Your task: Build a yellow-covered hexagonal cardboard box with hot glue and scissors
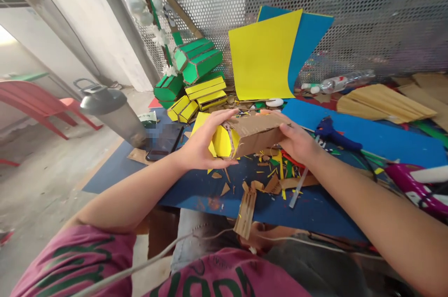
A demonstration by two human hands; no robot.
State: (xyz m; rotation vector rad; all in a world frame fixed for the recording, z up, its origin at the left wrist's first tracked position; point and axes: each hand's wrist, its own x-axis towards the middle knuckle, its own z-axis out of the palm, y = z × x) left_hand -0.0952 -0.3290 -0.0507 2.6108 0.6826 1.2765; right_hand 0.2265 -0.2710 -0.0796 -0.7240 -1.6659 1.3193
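Between both hands is a folded cardboard box (261, 134), brown outside, with a yellow inner face showing at its left end. My left hand (206, 143) grips that left end, thumb above and fingers below. The far right end is held by my right hand (297, 141), its fingers partly hidden behind the cardboard. Underneath, the blue tabletop (206, 189) is strewn with yellow, green and brown scraps. A blue glue gun (336, 134) lies just right of my right hand, and a clear glue stick (297, 192) is below it.
Green and yellow cardboard pieces (199, 61) are stacked at the back. Yellow sheet (264, 57) leans on the perforated metal screen. A grey tumbler (115, 110) and a phone (164, 141) stand and lie at left. A plastic bottle (346, 81) and a magenta tool (413, 183) are at right.
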